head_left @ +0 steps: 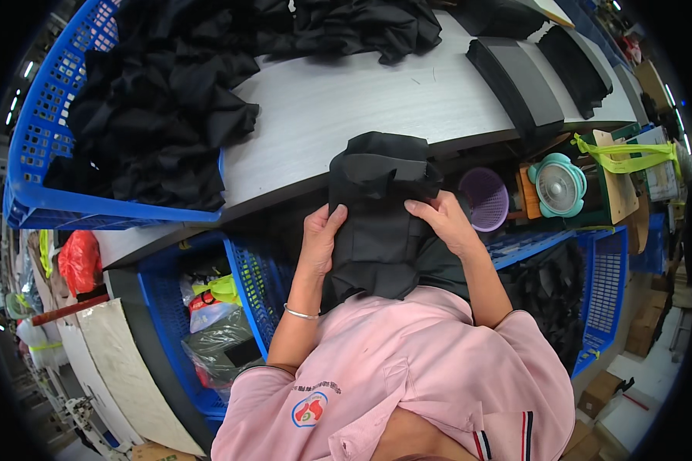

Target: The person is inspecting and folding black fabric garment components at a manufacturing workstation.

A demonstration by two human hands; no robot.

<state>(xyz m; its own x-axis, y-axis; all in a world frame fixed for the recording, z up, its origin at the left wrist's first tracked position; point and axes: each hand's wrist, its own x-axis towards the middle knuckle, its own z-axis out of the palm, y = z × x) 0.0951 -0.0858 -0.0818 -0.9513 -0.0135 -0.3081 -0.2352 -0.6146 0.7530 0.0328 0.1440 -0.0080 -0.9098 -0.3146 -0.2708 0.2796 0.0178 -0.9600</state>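
Stretched between my two hands is a black fabric piece [377, 230], held over my lap at the table's near edge. My left hand [325, 230] pinches its left side, thumb on top. On the other side my right hand [443, 219] grips the cloth the same way, its fingers partly hidden behind the fabric. The upper end of the piece is folded, with a dark grey panel showing, and it touches the table edge. Its lower end hangs toward my pink shirt.
A blue basket [115, 207] heaped with black cloth [161, 100] stands on the white table [323, 107] at left. Stacked dark panels [519, 84] lie at right. Beyond my right hand are a purple basket [484, 200] and a small fan [559, 187]. Blue crates [603, 284] flank me.
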